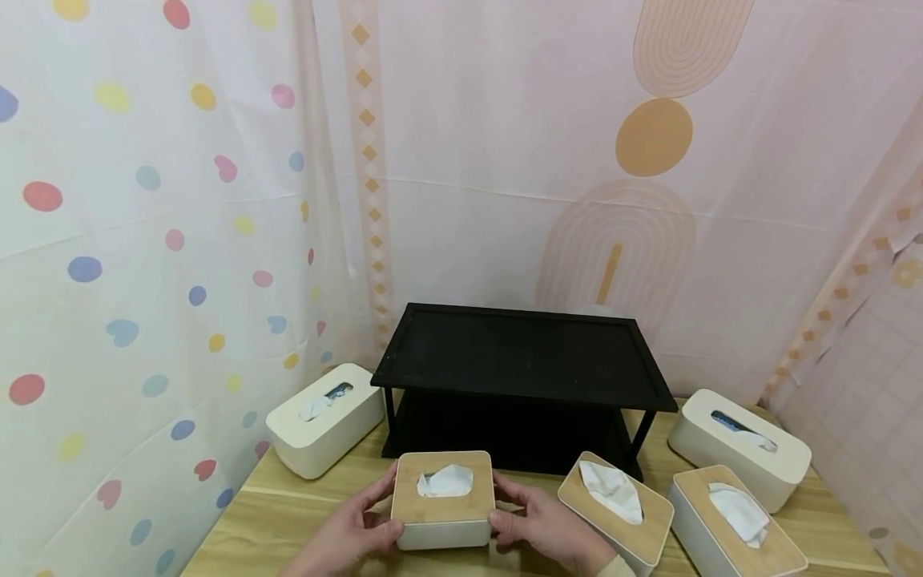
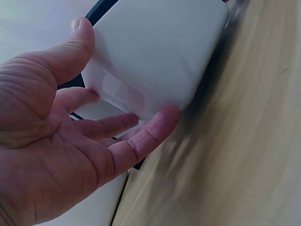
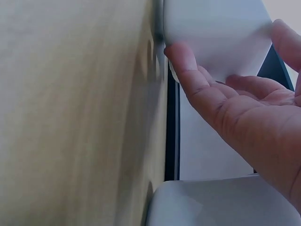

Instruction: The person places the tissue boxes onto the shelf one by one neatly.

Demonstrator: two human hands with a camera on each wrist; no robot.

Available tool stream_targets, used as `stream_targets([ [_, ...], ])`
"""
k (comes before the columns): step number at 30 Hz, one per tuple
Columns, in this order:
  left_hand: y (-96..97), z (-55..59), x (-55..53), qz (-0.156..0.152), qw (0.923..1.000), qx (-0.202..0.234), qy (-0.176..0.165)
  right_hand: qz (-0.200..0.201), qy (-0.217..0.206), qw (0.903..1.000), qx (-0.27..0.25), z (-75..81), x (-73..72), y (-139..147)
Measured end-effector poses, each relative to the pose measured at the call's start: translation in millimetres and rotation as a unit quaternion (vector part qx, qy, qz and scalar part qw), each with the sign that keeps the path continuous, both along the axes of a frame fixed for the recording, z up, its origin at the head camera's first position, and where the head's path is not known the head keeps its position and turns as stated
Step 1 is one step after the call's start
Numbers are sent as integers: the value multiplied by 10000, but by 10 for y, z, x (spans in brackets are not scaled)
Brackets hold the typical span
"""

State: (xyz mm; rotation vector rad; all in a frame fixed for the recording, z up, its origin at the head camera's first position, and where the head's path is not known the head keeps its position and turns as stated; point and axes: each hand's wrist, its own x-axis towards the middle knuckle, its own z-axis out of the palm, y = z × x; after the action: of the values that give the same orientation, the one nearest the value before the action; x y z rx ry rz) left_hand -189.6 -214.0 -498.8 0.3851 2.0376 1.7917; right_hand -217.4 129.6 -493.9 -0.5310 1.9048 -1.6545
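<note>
Bamboo-topped and white-sided, a tissue box sits between the two hands at the table's near side; whether its base touches the wood I cannot tell. The left hand grips its left side, the right hand its right, thumbs at the front corners, fingers bent along the sides. Directly behind stands a black two-tier rack. Near the right wrist a second bamboo-lidded box lies angled, with a third just beyond. White boxes flank the rack, one left, one right. White tissue shows in every box's opening.
</note>
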Motion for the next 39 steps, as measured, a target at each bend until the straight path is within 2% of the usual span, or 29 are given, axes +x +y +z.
stream_targets([
  [6,-1,47,-193,22,9999,51,160,-296,322,9988,198,53,-72,-59],
  [11,3,69,-373,47,9996,27,282,-508,406,9975,265,87,-140,-96],
  [15,11,59,-460,165,9996,-5,223,-624,513,9964,270,79,-170,-144],
  [19,13,20,-486,343,9993,-45,124,-755,663,9945,309,67,-188,-203],
  [23,51,16,-497,609,9975,-178,304,-974,821,9911,376,76,-196,-240],
  [28,123,57,-493,981,9937,-326,430,-1068,970,9891,298,91,-195,-268],
  [34,188,75,-513,1220,9902,-296,607,-1222,1200,9850,230,88,-221,-308],
  [37,240,62,-527,1465,9844,-442,863,-1356,1430,9793,470,59,-234,-347],
  [39,289,58,-536,1788,9738,-772,1178,-1573,1728,9700,674,46,-237,-380],
])
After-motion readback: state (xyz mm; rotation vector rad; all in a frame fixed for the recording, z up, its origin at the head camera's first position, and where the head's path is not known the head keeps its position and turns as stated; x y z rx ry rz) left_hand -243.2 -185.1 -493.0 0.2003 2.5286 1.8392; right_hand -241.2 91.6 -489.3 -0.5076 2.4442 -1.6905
